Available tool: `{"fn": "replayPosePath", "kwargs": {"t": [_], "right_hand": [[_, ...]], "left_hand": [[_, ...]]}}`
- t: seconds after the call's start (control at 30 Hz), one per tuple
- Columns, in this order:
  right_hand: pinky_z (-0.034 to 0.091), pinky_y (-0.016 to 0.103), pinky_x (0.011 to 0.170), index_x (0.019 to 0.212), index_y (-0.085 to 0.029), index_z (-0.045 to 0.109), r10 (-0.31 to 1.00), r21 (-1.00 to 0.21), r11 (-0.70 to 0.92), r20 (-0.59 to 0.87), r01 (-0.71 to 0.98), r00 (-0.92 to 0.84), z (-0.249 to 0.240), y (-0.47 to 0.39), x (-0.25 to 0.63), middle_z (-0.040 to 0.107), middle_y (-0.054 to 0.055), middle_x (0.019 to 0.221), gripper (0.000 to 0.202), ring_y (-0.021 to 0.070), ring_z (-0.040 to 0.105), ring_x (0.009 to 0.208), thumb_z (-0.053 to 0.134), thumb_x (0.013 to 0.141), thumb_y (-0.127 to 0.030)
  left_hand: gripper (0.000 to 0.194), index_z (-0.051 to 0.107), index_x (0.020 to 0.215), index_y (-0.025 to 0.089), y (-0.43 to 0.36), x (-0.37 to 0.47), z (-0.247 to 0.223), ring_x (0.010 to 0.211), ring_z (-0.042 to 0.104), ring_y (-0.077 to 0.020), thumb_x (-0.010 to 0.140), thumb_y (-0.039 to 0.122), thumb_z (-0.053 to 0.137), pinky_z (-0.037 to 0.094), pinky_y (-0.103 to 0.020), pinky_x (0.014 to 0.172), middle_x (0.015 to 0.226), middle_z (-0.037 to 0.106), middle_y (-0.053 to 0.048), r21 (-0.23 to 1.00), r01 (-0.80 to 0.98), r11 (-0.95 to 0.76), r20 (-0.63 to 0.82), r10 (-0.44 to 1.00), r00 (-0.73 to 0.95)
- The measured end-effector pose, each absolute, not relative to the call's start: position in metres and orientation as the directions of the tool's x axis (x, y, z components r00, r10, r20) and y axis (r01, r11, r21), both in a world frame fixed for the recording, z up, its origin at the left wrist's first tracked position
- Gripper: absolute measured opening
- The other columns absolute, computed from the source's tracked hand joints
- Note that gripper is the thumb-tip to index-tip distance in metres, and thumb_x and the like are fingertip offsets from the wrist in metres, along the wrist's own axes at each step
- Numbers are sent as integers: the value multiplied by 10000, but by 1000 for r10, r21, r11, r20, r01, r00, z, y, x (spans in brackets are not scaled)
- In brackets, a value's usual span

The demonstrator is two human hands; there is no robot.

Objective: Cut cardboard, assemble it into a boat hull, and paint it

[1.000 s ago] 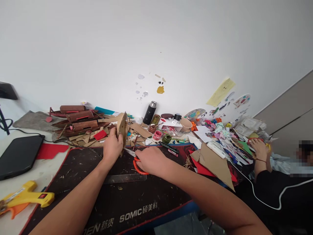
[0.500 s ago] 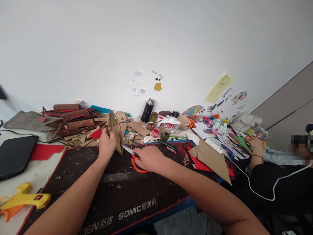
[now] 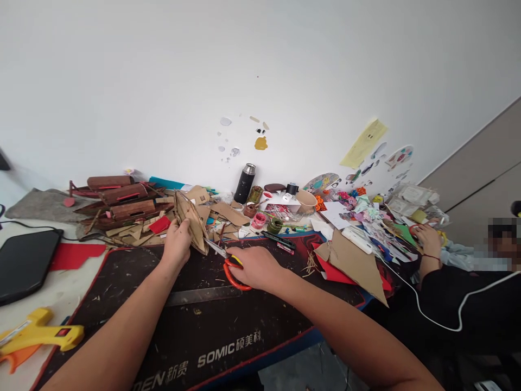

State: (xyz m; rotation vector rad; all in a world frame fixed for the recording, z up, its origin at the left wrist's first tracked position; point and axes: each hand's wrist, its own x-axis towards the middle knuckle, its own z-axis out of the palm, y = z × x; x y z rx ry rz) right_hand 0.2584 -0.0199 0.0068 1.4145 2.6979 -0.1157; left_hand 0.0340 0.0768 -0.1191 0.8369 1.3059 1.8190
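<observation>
A boat-shaped cardboard piece (image 3: pixel 192 220) with pointed ends is gripped by my left hand (image 3: pixel 178 241), its fingers wrapped round the near side. It tilts above the dark mat. My right hand (image 3: pixel 254 266) holds orange-handled scissors (image 3: pixel 236 278) with some yellow inside the handle. Their metal blades point left and reach the right edge of the cardboard; whether they bite into it I cannot tell. Behind my left hand lie cardboard scraps (image 3: pixel 140 231) and a red scrap (image 3: pixel 160 224). Beneath my hands a clear ruler (image 3: pixel 203 295) rests on the mat (image 3: pixel 163 320).
Brown model boats (image 3: pixel 126 201) stand at the back left. A yellow glue gun (image 3: pixel 40 329) and a black tablet-like device (image 3: pixel 28 264) are on the left. Paint jars (image 3: pixel 259 220) and a black flask (image 3: pixel 245 183) stand at the back. At right are cardboard (image 3: pixel 358 266) and a co-worker's hand (image 3: pixel 427 239).
The cardboard piece has tilted, its top leaning further left and its lower end shifting right. My right hand and the scissors have moved slightly right. The view has shifted a little.
</observation>
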Motion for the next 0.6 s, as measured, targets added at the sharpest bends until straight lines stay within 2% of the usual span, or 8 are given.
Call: {"fn": "replayPosePath", "kwargs": {"t": [0.23,0.43,0.6], "right_hand": [[530,354,838,1439,-241,679,822,-36,559,-105,829,-559,3,-20,261,834,132,1087,450,314,787,994,607,1038,-431],[524,357,834,1459,-240,674,830,-39,543,-126,839,-543,4,-22,264,834,140,1092,470,317,787,1002,605,1038,-438],[518,362,817,1448,-242,688,832,-49,540,-124,840,-541,6,-25,264,836,144,1093,466,322,789,994,600,1040,-450]], "left_hand": [[317,567,1078,212,80,37,-122,988,765,-258,853,432,604,610,-453,973,1068,765,-117,944,-262,-202,46,863,-502],[330,594,1098,210,79,38,-123,1065,756,-280,866,439,642,603,-454,991,1088,772,-135,958,-210,-194,64,862,-503],[264,582,997,215,76,37,-121,1012,751,-290,854,425,654,595,-460,980,1108,762,-153,968,-153,-199,89,841,-534]]}}
